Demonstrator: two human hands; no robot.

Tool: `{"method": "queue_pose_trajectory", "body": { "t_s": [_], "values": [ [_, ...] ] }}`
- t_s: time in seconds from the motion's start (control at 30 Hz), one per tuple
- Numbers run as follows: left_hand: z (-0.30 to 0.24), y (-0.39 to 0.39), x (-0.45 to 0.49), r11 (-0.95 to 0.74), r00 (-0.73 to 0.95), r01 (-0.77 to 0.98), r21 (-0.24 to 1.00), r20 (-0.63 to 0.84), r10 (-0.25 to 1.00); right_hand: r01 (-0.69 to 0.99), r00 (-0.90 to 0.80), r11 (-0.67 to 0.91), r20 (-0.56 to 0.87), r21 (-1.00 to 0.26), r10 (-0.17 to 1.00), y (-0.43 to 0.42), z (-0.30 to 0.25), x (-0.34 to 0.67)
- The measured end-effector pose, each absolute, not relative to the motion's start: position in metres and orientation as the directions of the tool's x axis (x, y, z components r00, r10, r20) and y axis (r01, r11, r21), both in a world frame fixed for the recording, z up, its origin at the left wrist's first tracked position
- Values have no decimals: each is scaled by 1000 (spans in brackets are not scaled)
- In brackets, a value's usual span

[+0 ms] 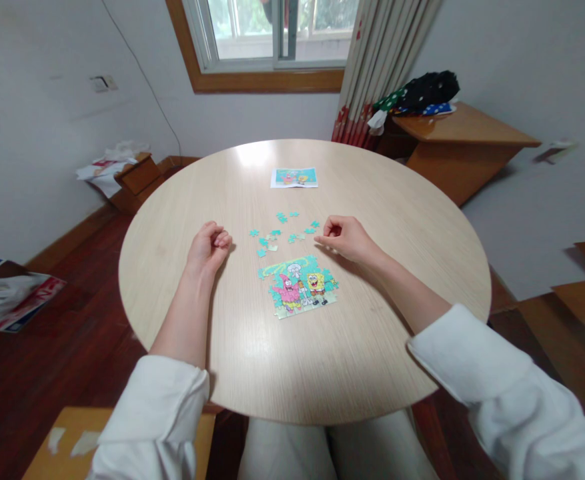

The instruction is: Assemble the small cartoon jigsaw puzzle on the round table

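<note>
Your left hand [211, 245] rests on round table [372, 347], clenched in loose fist, near left of loose pieces [282, 233]. Your right hand [346, 238] is curled, thumb against forefinger, fingertips just beside rightmost loose pieces; cannot tell whether a piece sits in pinch. Part-built cartoon puzzle [299, 285] lies flat between your forearms, just nearer you than loose pieces. Reference picture [295, 177] lies farther out, well apart.
</note>
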State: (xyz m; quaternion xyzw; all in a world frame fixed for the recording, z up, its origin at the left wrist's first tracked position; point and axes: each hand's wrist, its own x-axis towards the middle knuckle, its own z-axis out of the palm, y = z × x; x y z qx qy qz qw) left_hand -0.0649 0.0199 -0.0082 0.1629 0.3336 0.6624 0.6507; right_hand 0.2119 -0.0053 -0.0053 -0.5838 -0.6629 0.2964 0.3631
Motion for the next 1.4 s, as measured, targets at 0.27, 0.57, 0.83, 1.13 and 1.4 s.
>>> {"method": "queue_pose_trajectory", "body": {
  "t_s": [0.27, 0.57, 0.83, 1.13, 1.4],
  "values": [
    [-8, 20, -65, 68, -107, -720, 690, -207, 972, 570, -86, 174, 153, -803, 985, -6, -5, 212],
    [-8, 21, -65, 62, -121, -726, 685, -216, 969, 557, -115, 209, 175, -804, 978, -6, -5, 212],
    [-7, 20, -64, 62, -124, -725, 686, -218, 968, 566, -109, 199, 167, -800, 980, -6, -5, 213],
    [-8, 20, -66, 70, -115, -710, 700, -215, 970, 562, -50, 169, 170, -810, 984, -5, -8, 214],
    [-7, 20, -65, 84, -102, -731, 678, -230, 968, 566, -37, 157, 166, -809, 985, -4, -11, 214]
  ]
}}
